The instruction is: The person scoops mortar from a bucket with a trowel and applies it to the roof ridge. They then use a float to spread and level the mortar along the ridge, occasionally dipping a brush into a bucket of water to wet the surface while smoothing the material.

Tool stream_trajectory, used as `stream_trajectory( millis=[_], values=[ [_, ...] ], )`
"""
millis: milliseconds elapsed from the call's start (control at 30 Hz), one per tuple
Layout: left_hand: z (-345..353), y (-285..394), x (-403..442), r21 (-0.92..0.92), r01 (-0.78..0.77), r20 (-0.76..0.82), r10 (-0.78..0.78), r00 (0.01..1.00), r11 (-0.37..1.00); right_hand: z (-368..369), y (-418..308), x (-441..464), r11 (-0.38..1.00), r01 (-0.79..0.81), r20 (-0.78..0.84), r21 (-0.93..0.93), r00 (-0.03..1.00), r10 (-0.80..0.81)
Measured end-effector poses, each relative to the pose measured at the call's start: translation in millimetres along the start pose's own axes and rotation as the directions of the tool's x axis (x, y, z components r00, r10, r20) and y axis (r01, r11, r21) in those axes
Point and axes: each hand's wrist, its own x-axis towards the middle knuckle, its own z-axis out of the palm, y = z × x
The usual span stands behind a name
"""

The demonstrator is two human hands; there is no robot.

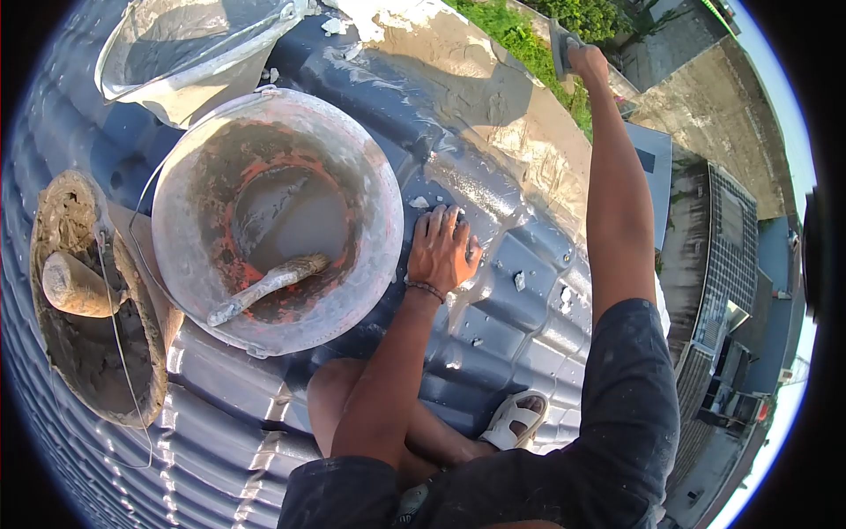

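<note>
Blue metal roofing [458, 383] curves across my head-camera feed, pressed into tile shapes, with pale crumbs [520, 280] scattered on it. Taking the screen as a dial, I see the right hand [585, 62] at one o'clock, at the end of an outstretched arm. Its fingers are wrapped around a flat tool [560, 51], which sits by the far edge of a band of smeared cement [551, 150]; from here I cannot tell whether the two touch.

Close to the dial's centre, the left hand [445, 247] lies palm down on the metal, fingers spread, gripping nothing. It is just beside a large bucket [366, 198], at that bucket's three o'clock. Grey slurry [308, 220] covers the bottom, and a brush [264, 291] leans inside, bristles toward two o'clock and handle toward eight.

I make out a second bucket [207, 108] at eleven o'clock and a mortar-filled container [159, 388] at nine, with a rounded, caked object [77, 284] lying in it. One pale sandal [516, 420] shows at five o'clock.
</note>
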Motion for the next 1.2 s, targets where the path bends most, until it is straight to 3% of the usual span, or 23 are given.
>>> stream_trajectory(
  millis=[67, 100, 167, 233, 400, 467, 500, 567, 600, 633, 667, 733, 767, 833, 867, 900, 967, 1000, 1033, 1100, 1133, 1200],
  values=[
    [-0.5, -0.1, 0.1, -0.004, -0.011, -0.019, 0.011, 1.0, 1.0, 15.0, 39.4, -8.0, 0.991, 0.08, 0.085, -0.107, 0.994, -0.071],
    [0.4, 0.6, -0.7, -0.01, -0.013, -0.02, 0.013, 1.0, 1.0, 12.9, 38.3, -27.2, 0.99, 0.04, 0.184, -0.136, 0.983, -0.015],
    [3.1, 0.1, -1.8, -0.002, -0.005, -0.027, 0.005, 1.0, 1.0, 82.0, 82.9, 11.6, 0.947, 0.208, 0.268, -0.245, 0.953, -0.14],
    [2.6, 0.3, -1.3, -0.004, -0.007, -0.027, 0.006, 1.0, 1.0, 40.7, 5.3, -81.7, 0.998, -0.051, -0.009, -0.024, 0.999, 0.051],
    [1.5, 3.2, 0.2, 0.012, -0.031, -0.018, 0.032, 0.999, 0.999, 52.9, -127.8, -119.3, 0.972, 0.156, -0.152, 0.174, 0.98, -0.13],
    [1.9, 5.8, 0.2, 0.042, -0.006, -0.017, 0.007, 1.0, 0.999, 57.4, -179.0, -121.9, 0.932, 0.247, -0.127, 0.263, 0.967, -0.221],
    [2.6, 6.1, 0.2, 0.036, -0.038, -0.015, 0.038, 0.999, 0.999, 50.6, -201.4, -130.3, 0.904, 0.187, -0.097, 0.383, 0.982, -0.162],
    [3.8, 4.5, -2.5, 0.078, -0.034, -0.016, 0.036, 0.999, 0.996, 39.1, -218.1, -127.0, 0.808, 0.171, 0.02, 0.564, 0.975, -0.22],
    [4.8, 4.2, -2.8, 0.08, -0.036, -0.02, 0.038, 0.999, 0.996, 30.8, -212.0, -124.3, 0.808, 0.173, 0.012, 0.563, 0.976, -0.218],
    [4.6, 4.8, -2.2, 0.079, -0.029, -0.024, 0.031, 0.999, 0.996, 22.6, -201.9, -123.3, 0.74, 0.106, 0.005, 0.664, 0.989, -0.146],
    [5.4, 4.3, -2.0, 0.064, -0.021, -0.018, 0.022, 1.0, 0.998, 15.4, -190.0, -121.8, 0.656, 0.043, 0.011, 0.753, 0.997, -0.078],
    [6.5, 2.9, -3.7, 0.03, -0.003, -0.038, 0.004, 0.999, 1.0, 7.4, -129.0, -98.5, 0.653, 0.032, 0.105, 0.756, 0.98, -0.17],
    [5.8, 2.5, -2.9, 0.022, 0.03, -0.038, -0.029, 0.999, 0.999, -3.1, -93.6, -92.5, 0.79, 0.106, 0.08, 0.603, 0.978, -0.192],
    [4.1, 1.6, -1.6, 0.014, 0.005, -0.033, -0.005, 0.999, 1.0, -5.1, -30.6, -67.3, 0.921, 0.169, 0.062, 0.35, 0.977, -0.203],
    [3.8, 1.3, -1.5, 0.011, 0.0, -0.036, 0.001, 0.999, 1.0, -3.9, -7.7, -56.5, 0.944, 0.157, 0.179, 0.291, 0.96, -0.215],
    [3.6, 1.5, -0.9, -0.001, 0.022, -0.028, -0.022, 0.999, 1.0, 2.3, -7.0, -60.2, 0.949, 0.159, 0.199, 0.274, 0.956, -0.218],
    [2.3, 2.7, -1.1, 0.019, 0.01, 0.004, -0.01, 1.0, 1.0, 16.5, -6.8, -68.9, 0.95, 0.311, 0.168, -0.017, 0.938, -0.304],
    [3.7, 2.4, -1.6, 0.023, 0.009, 0.002, -0.009, 1.0, 1.0, 9.3, -28.8, -76.7, 0.92, 0.358, 0.324, -0.16, 0.899, -0.294],
    [5.2, 2.3, -2.7, 0.039, 0.009, 0.006, -0.01, 1.0, 0.999, 27.2, -28.6, -65.9, 0.921, 0.362, 0.326, -0.145, 0.896, -0.301],
    [4.5, 0.2, -2.5, 0.008, -0.005, -0.044, 0.005, 0.999, 1.0, 72.8, -41.2, -33.4, 0.986, 0.152, -0.051, -0.068, 0.986, -0.156],
    [2.0, 0.5, -0.9, 0.017, -0.01, -0.044, 0.011, 0.999, 1.0, 71.5, -46.7, -21.7, 0.986, 0.133, -0.016, -0.102, 0.991, -0.136],
    [2.5, -1.9, 0.9, 0.022, -0.004, -0.047, 0.005, 0.999, 1.0, 60.3, -41.0, -28.0, 0.992, 0.122, -0.362, -0.041, 0.923, -0.129]
  ],
)
